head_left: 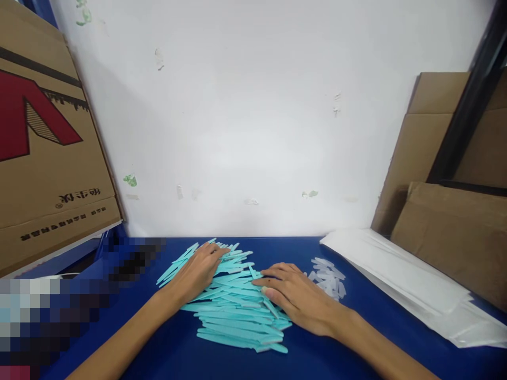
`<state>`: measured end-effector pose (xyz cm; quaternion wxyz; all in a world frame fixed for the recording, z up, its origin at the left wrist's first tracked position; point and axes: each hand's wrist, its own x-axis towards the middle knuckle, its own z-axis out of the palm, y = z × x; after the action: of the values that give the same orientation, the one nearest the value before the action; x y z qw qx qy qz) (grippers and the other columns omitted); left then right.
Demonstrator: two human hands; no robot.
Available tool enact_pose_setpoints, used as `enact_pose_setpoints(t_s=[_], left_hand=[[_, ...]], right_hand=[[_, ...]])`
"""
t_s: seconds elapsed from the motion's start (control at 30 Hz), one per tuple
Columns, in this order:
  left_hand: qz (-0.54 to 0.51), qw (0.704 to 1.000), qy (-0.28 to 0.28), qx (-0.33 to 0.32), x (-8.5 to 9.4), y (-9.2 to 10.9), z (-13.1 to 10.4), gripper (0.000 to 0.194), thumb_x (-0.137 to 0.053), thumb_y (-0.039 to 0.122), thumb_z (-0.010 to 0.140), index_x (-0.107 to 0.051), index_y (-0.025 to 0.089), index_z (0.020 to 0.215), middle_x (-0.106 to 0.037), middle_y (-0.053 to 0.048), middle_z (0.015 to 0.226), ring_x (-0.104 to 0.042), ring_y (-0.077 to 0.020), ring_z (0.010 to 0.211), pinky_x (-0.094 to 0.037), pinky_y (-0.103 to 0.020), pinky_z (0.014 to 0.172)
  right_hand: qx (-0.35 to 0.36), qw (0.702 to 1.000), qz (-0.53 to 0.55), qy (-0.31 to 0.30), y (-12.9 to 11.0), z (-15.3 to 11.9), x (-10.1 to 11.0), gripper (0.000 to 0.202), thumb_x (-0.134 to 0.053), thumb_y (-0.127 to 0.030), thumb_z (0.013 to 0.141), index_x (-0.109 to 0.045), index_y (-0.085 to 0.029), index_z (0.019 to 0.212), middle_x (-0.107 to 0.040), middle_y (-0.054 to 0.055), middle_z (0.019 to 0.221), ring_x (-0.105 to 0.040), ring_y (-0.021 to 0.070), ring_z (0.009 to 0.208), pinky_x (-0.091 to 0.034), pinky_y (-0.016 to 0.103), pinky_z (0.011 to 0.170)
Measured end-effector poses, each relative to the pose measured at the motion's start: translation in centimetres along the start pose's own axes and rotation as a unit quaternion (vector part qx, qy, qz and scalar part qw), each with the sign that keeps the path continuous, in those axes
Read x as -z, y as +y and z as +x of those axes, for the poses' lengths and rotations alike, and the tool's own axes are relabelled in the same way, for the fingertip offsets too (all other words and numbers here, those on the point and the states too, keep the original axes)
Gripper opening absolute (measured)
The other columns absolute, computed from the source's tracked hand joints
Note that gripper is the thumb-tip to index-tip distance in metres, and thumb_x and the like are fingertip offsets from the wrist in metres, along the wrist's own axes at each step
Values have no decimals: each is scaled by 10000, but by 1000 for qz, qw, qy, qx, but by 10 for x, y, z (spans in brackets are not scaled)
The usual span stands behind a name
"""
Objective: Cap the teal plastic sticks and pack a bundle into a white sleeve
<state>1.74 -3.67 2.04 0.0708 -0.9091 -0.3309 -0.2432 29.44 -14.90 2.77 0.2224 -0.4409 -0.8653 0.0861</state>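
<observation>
A loose heap of thin turquoise strips (237, 306), shaped like nail files with tapered ends, lies on a blue table (158, 338). My left hand (202, 269) rests on the heap's upper left part, its thumb stretched to the right and its other fingers partly hidden. Over the heap's right edge, my right hand (295, 298) reaches in with fingers stretched out and apart, touching the strips. Neither hand visibly grips a strip. Just beyond the right hand is a small pile of translucent plastic pieces (330, 277), partly covered by that hand.
White sheets or bags (404, 279) are stacked along the right side. Brown cardboard (451, 237) stands behind them, and a large printed carton (47, 174) leans at the left. A white wall (253, 132) closes off the back. The lower left corner is pixelated.
</observation>
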Motion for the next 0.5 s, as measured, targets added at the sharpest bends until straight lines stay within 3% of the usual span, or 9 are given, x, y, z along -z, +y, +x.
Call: enact_pose_setpoints(t_s=[0.3,0.5], left_hand=[[-14,999,-34,-16,1,11,-2,290,-414,233,1015,-622,230,1216,-608,-85,1103,-567,-243,1032,-503,-394,880],[-29,997,-59,-38,5,21,1,229,-445,258,1020,-666,209,1054,-602,-69,1040,-551,-223,1002,-470,-382,914]], right_hand=[[40,999,5,17,-2,5,-1,406,-279,-328,1068,-674,-247,1117,-739,29,1071,-637,205,1051,-377,362,1008],[45,999,-19,7,1,5,-3,453,-236,-356,1074,-671,-225,1070,-732,53,1045,-638,202,1016,-384,349,974]])
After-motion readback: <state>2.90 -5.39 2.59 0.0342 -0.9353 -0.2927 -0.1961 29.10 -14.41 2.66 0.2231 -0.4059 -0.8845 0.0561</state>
